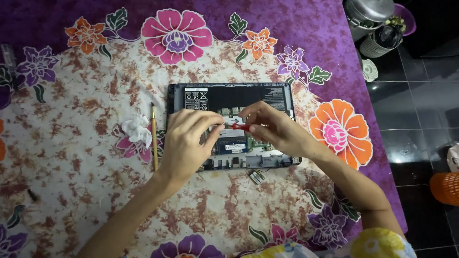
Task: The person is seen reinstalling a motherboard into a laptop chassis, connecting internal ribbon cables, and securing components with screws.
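Observation:
An opened laptop base (229, 98) lies bottom-up on a flowered cloth, its black battery at the far side and its circuit board showing. My left hand (186, 143) rests on the board's left part, fingertips pinched near the middle. My right hand (275, 129) holds a small red-handled screwdriver (240, 127), its tip pointing left toward the left fingertips. What the left fingers pinch is too small to tell.
A thin brush (154, 138) and a crumpled white tissue (136, 129) lie left of the laptop. A small loose part (256, 177) sits by its near edge. The table's right edge (382, 143) drops to a dark tiled floor with a metal pot (368, 12) and an orange basket (445, 187).

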